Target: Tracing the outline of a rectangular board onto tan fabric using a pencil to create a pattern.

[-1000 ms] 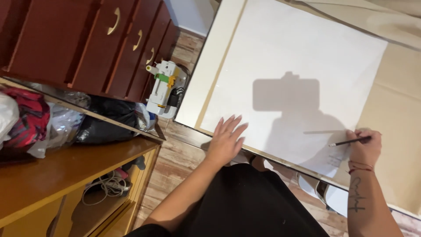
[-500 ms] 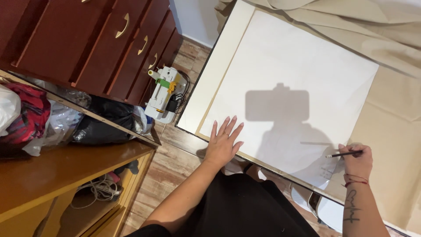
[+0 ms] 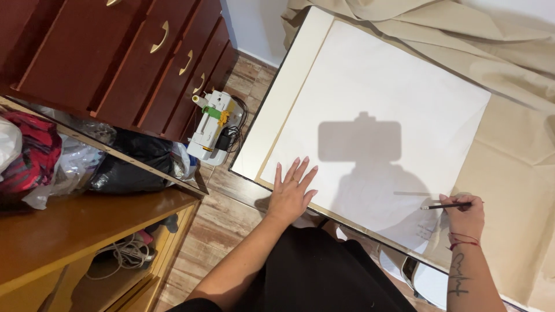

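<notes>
Far to the left of the left hand, a wooden shelf unit holds a heap of red cloth and dark plastic bags; a tangle of cables lies on its lower level. Above it stands a dark red chest of drawers with curved brass handles, and on the plank floor just left of the hand sits a small white sewing machine with green and yellow trim.

The left hand lies flat, fingers spread apart, pressing the near-left corner of a large white paper sheet that is smooth and matte and rests on a stiff cream board. Compared with a second ago the view has swung slightly, yet this hand has stayed planted in the same spot, which suggests it is steadying the sheet.

Between the hands falls the boxy shadow of the head-worn camera. The right hand, with a red thread at the wrist, is closed around a thin dark pencil at the sheet's near-right edge; it has shifted a little along that edge, and a faint line shows just above the tip. Beyond and right of it spreads creased beige fabric.
</notes>
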